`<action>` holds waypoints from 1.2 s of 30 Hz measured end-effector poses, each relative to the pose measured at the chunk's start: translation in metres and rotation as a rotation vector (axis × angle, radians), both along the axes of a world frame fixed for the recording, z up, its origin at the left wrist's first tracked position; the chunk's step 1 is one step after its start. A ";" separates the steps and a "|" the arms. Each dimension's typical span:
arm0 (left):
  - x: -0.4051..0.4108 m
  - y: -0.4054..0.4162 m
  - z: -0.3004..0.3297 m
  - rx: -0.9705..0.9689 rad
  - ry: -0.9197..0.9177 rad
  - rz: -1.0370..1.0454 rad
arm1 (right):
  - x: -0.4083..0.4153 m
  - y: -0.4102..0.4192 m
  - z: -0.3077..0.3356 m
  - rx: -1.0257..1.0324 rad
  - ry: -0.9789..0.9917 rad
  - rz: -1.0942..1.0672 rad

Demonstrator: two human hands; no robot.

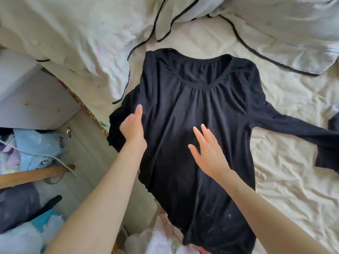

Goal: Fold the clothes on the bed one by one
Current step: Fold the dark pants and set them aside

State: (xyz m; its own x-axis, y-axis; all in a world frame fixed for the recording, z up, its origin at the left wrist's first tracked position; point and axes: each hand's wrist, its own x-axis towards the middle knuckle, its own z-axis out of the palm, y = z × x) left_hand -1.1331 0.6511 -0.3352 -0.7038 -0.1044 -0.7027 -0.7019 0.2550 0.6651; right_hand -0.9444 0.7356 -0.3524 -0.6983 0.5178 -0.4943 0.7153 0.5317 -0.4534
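**Black top laid out, smoothing before the first fold**

Black long-sleeved top (192, 125) spread face up across the cream bed sheet (284, 162), neckline away from the viewer, hem hanging toward the near edge of the bed. One sleeve stretched flat to the right of the top's body; the other bunched in a heap at the top's left side, near the bed edge. Pale quilt with black piping (82, 43) crumpled beyond the top's collar.

Left hand (133, 128) at the top's left side seam, thumb extended over the cloth, remaining fingers hidden behind the hand: cannot tell whether pinching fabric or merely resting. Right hand (208, 151) over the middle of the top's chest, fingers straight and spread, gripping nothing, apparently flattening.

Step in hand, by the look of it: squaring and smoothing the garment, folding proper not yet begun. Next move likely calls for freeing the bunched left sleeve, drawing it flat across the top's body, then bringing the right sleeve in likewise. Soft, slippery-looking knit; liable to drag and wrinkle under a sliding palm.
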 end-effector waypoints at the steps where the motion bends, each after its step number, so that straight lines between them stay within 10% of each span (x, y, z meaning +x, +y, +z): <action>1: -0.006 0.000 0.003 0.050 -0.035 0.090 | -0.010 -0.003 0.000 -0.013 -0.027 0.022; 16: -0.079 -0.054 -0.017 -0.207 0.514 -0.650 | -0.213 0.078 0.014 0.268 0.130 0.110; 30: -0.098 -0.065 -0.014 -0.036 0.156 -0.977 | -0.293 0.101 0.011 0.324 -0.175 0.495; 36: -0.118 -0.075 0.004 0.157 0.142 -0.795 | -0.304 0.106 0.037 -0.031 0.151 0.195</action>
State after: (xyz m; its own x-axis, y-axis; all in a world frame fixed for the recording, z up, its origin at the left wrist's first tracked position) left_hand -1.2515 0.5759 -0.3310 -0.6097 0.5549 -0.5660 -0.2575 0.5368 0.8035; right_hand -1.2480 0.8416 -0.3158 -0.8506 0.3520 -0.3906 0.5234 0.6370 -0.5659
